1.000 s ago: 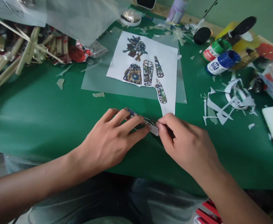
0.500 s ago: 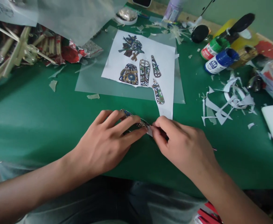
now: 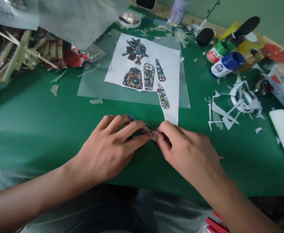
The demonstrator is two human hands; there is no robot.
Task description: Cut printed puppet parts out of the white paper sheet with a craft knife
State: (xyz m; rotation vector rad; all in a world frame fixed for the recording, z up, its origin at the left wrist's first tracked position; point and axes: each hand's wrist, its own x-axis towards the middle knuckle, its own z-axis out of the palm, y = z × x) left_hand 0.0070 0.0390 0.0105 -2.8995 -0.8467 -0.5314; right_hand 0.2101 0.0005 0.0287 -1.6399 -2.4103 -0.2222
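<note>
Paper cutout [image 3: 145,128], front and centre on the green counter [image 3: 35,129], a slim printed strip lying low and flat. Its long axis runs from ten o'clock down to four o'clock, the blue tip poking out past the knuckles at the ten o'clock end and the white tab at the four o'clock end.

The left hand [image 3: 110,149] comes in from seven o'clock and lies over most of the strip. Its grip is released: fingers spread and flat, pinning the paper to the counter rather than clasping it.

The right hand [image 3: 187,155] comes in from four o'clock, right on the strip's line. Its grip is clenched, thumb and forefinger pinched together on that white tab. The two hands' fingertips are all but touching, so the right is the nearer hand for the free end and the left owns the rest.

A thin pink-tipped thing [image 3: 220,157] peeks out from beneath the right hand at three o'clock; I cannot tell whether it is held.

Up at twelve o'clock, well apart, the printed sheet [image 3: 171,74] lies on a clear film [image 3: 93,84], with more patterned shapes on it. White paper scraps [image 3: 239,103] are scattered at two o'clock, and beyond them a blue-capped bottle [image 3: 225,64] lies on its side. A bundle of sticks [image 3: 15,55] fills ten o'clock.
</note>
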